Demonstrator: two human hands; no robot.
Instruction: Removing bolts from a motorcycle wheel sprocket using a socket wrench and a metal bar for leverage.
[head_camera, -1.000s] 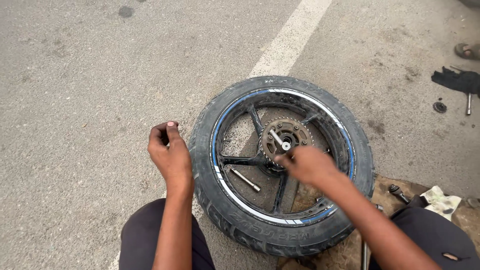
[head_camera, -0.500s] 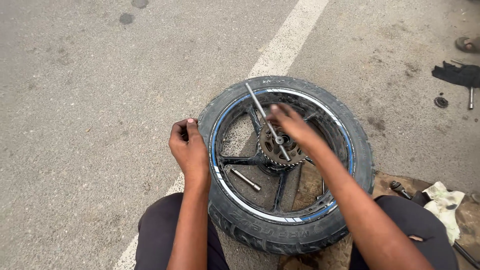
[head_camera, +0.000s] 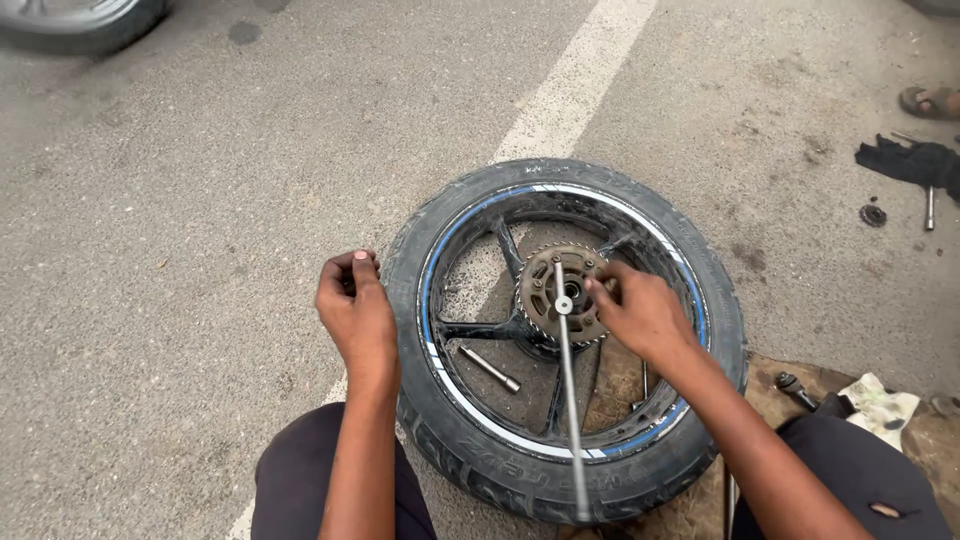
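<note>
The wheel (head_camera: 565, 335) lies flat on the asphalt at centre frame. Your left hand (head_camera: 355, 315) is curled loosely at its left edge, gripping nothing visible. Your right hand (head_camera: 640, 312) rests on the sprocket (head_camera: 555, 292), fingers bent. A rod (head_camera: 570, 400) runs down from the hub.

- Tyre (head_camera: 450, 440): black, with tread grooves.
- Rim (head_camera: 432, 300): black, edged with a blue and white stripe.
- Sprocket (head_camera: 545, 290): dull brown metal.
- Rod (head_camera: 572, 420): silver-grey.
- Road (head_camera: 200, 200): grey, with a white line (head_camera: 570, 90) beyond the tyre.
</note>
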